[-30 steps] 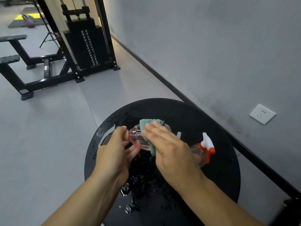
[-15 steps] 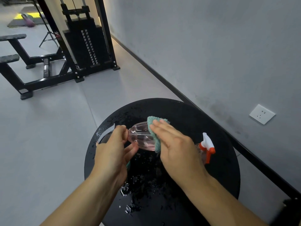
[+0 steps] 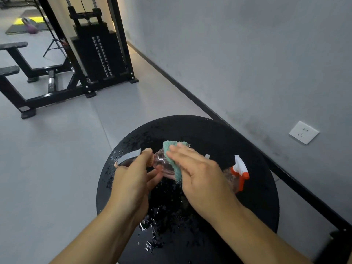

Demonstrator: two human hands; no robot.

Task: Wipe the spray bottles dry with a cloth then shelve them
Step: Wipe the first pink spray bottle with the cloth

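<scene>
Wiping step: the left hand [image 3: 131, 180] grips the pink spray bottle [image 3: 162, 162] by its neck above the wet desk [image 3: 257, 197] while the right hand's [image 3: 202, 176] straight fingers press the teal cloth [image 3: 172, 152] onto it; rotating the bottle would likely dry all sides.

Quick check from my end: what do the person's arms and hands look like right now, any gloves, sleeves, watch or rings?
Both arms are bare as far up the forearms as the head view shows, with no sleeve edge in frame. The left hand and the right hand wear no gloves. No watch, band or bracelet shows on either wrist, and no rings show on the visible fingers.
</scene>
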